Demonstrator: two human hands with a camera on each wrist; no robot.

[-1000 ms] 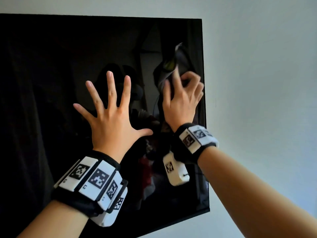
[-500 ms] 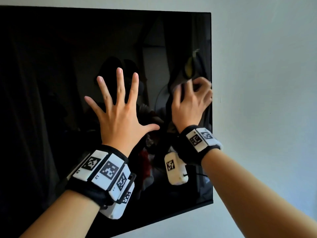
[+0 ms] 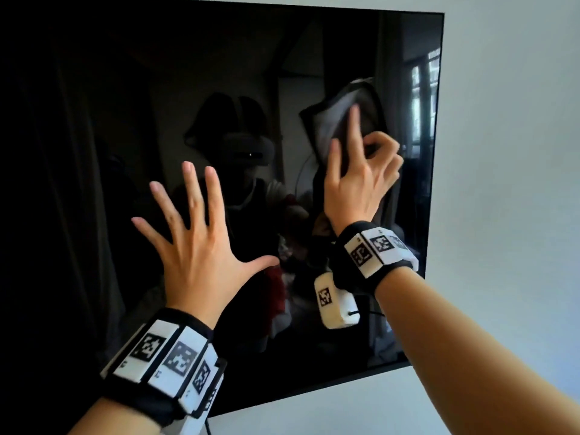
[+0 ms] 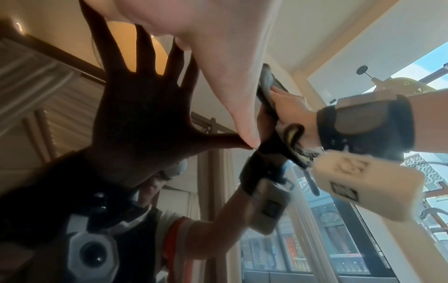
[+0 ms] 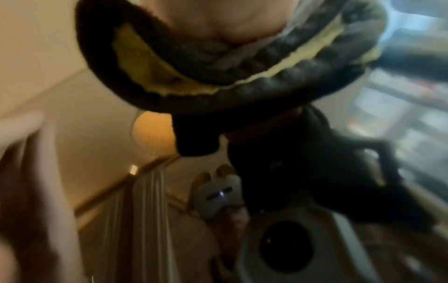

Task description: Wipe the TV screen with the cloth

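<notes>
The black wall-mounted TV screen [image 3: 94,152] fills most of the head view. My right hand [image 3: 357,177] presses a dark grey cloth [image 3: 335,120] with a yellow underside against the glass, a little in from the right edge. Its index finger lies stretched up over the cloth and the other fingers are curled round the bunched fabric. The right wrist view shows the cloth [image 5: 242,76] gathered under my palm. My left hand [image 3: 194,233] is spread wide and flat on the screen, lower and to the left, holding nothing. In the left wrist view its thumb [image 4: 230,86] touches the glass.
A pale bare wall [image 3: 508,183] lies right of and below the TV. The screen's right edge [image 3: 437,152] and bottom edge [image 3: 314,387] are close to my right arm. The glass reflects me, the room and a window.
My right hand has carried the cloth leftward, away from the screen's right edge, and its index finger has straightened. The left hand stays spread on the glass. The view has shifted.
</notes>
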